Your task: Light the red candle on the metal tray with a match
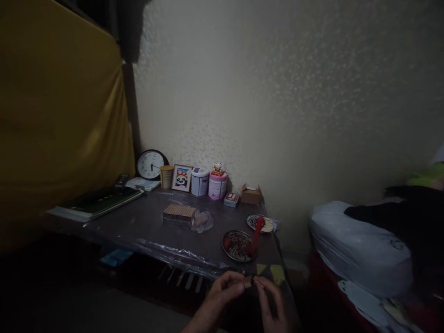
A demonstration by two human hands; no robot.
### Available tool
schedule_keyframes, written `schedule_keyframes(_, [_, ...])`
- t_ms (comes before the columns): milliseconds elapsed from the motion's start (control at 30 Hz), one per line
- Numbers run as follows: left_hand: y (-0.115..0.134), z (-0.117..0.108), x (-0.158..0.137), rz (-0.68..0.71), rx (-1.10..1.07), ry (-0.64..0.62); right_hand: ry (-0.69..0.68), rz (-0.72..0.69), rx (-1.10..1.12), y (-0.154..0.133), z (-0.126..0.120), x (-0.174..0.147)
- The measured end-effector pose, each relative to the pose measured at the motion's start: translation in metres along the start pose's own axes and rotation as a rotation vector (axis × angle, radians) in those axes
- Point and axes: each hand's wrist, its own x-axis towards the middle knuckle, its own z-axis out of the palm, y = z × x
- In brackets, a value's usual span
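My left hand (227,289) and right hand (268,300) meet just off the table's (138,222) near right corner, fingertips pinched narrow on a small piece (249,282) held between them; it is too dim to tell what it is. Just beyond them, by the near edge at the right end, sits a round dish (236,245) with a red tool (255,236) leaning in it, and a second dish (258,223) lies behind along the right edge; a clock (150,164) and tins (208,182) line the far edge against the wall.
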Motion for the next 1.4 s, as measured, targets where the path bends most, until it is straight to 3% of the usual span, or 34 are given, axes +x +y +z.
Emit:
schedule_keyframes(300, [-0.006,-0.004,0.008,0.02,-0.053,0.001,0.005,-0.095,0.035,0.016,0.005,0.0])
schedule_keyframes(467, [-0.002,-0.001,0.007,0.064,-0.022,0.023,0.021,-0.045,0.069,0.003,0.007,0.003])
schedule_keyframes(733, [0.003,0.007,0.012,0.019,-0.137,0.031,0.052,-0.021,0.078,-0.007,-0.001,0.016])
schedule_keyframes(867, [0.01,0.014,0.007,0.044,-0.144,0.009,0.13,-0.061,0.116,-0.017,-0.005,0.025])
schedule_keyframes(1100, [0.017,0.024,-0.003,0.083,-0.185,-0.036,0.106,-0.14,0.084,-0.022,-0.004,0.023])
schedule_keyframes(1400, [0.011,0.02,-0.001,0.072,-0.159,0.057,0.184,-0.196,0.107,-0.041,-0.023,0.029])
